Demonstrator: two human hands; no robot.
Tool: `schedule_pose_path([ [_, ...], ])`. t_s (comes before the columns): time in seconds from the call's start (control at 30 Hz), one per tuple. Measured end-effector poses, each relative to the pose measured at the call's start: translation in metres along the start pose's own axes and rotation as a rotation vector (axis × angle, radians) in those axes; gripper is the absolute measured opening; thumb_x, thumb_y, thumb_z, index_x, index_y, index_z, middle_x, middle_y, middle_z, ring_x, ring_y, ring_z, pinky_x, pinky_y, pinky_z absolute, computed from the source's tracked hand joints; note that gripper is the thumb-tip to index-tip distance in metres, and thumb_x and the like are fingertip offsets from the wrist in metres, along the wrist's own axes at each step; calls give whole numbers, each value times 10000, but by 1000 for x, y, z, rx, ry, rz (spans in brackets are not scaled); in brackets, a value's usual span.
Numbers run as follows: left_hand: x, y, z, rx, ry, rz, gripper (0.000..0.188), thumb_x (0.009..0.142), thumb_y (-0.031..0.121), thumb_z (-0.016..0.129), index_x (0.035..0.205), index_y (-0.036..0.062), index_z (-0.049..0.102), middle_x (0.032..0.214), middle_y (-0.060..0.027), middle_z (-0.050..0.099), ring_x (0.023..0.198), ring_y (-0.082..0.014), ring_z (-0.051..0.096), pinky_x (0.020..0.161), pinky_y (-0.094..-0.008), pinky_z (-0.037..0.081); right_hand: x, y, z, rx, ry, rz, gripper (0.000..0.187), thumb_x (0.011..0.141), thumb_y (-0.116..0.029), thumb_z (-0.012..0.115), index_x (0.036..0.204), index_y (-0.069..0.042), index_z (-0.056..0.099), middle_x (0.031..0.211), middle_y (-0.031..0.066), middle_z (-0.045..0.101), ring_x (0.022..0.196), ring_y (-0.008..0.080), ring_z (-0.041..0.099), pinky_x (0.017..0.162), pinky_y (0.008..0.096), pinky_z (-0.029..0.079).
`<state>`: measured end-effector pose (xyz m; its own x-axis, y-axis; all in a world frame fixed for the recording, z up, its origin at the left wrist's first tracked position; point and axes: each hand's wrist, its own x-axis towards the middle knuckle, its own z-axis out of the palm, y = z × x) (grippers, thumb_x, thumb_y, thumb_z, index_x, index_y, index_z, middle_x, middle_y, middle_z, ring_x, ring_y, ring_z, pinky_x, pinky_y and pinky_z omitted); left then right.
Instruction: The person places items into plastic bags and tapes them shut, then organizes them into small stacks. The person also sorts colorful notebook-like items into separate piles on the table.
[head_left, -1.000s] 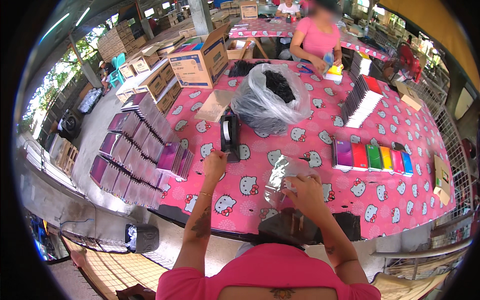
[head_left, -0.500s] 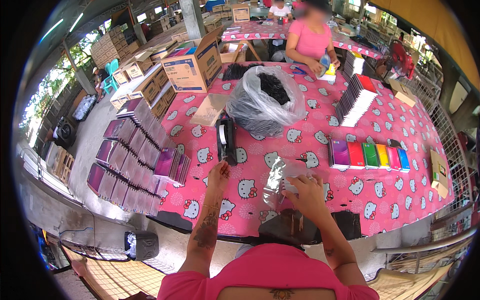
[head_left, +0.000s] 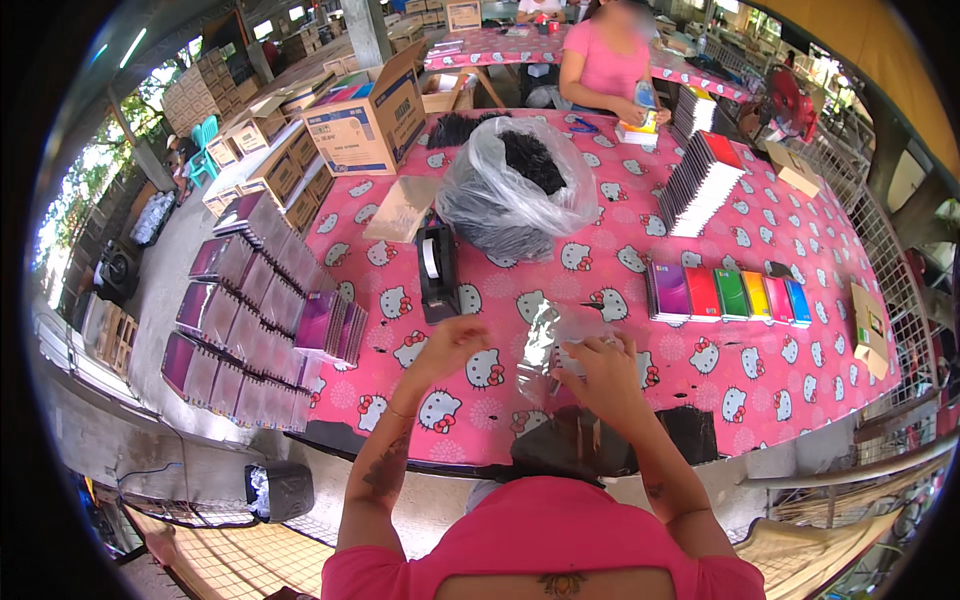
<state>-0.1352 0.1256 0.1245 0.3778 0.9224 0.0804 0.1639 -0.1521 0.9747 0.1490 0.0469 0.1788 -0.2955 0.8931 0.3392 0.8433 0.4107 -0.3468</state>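
My left hand (head_left: 452,348) is a little in front of the black tape dispenser (head_left: 438,275), which has a pale roll in it. Its fingers are bent together and slightly blurred; whatever they pinch is too small to make out. To the right, my right hand (head_left: 606,376) grips a shiny clear plastic wrapper (head_left: 537,350) on the table, thumb and fingers curved over it. The hand covers most of what is inside the wrapper. A big clear plastic bag (head_left: 490,205) full of black strands stands beyond both hands.
Stacked purple spiral notebooks (head_left: 235,320) fill the left edge. Coloured notebooks (head_left: 730,295) lie in a row at right, with a tall notebook stack (head_left: 698,185) behind. An open carton (head_left: 365,125) stands far left. Across the pink patterned table (head_left: 470,400), a co-worker (head_left: 610,65) handles notebooks.
My left hand has come away from the front of the tape dispenser, moving slightly right and nearer my right hand. My right hand stays on the plastic wrapper. The whole view has shifted a little.
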Motion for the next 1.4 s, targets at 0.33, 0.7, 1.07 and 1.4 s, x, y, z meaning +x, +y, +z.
schedule_pose_path([
  [0.33, 27, 20, 81, -198, -148, 50, 205, 927, 183, 698, 1092, 63, 689, 1158, -46, 602, 1038, -138, 580, 889, -304, 488, 10, 4, -3, 62, -35, -77, 319, 813, -365, 727, 1037, -138, 723, 877, 43, 689, 930, 263, 652, 1028, 551, 328],
  [0.7, 46, 37, 75, 297, -191, 447, 140, 804, 155, 780, 939, 167, 745, 1406, -100, 488, 1332, -330, 393, 1093, -476, 335, -31, 83, -2, 530, 29, 84, 601, 689, -286, 858, 1211, -130, 604, 1290, 108, 554, 1233, 320, 506, 1006, 483, 358],
  [1.07, 58, 22, 122, 504, -103, 457, 133, 765, 180, 779, 895, 187, 754, 1495, -145, 401, 1376, -389, 338, 1124, -514, 284, -34, 89, 53, 557, -27, -183, 484, 762, -233, 817, 1208, -94, 687, 1543, 231, 253, 1403, 441, 338, 1150, 483, 311],
  [1.4, 36, 31, 91, 86, -80, 111, 172, 833, 174, 780, 1004, 158, 773, 1495, -131, 418, 1412, -280, 353, 1118, -419, 335, -18, 119, 63, 1589, -48, 531, 400, 871, -139, 712, 1256, -62, 634, 1404, 102, 513, 1345, 198, 431, 1098, 347, 358],
])
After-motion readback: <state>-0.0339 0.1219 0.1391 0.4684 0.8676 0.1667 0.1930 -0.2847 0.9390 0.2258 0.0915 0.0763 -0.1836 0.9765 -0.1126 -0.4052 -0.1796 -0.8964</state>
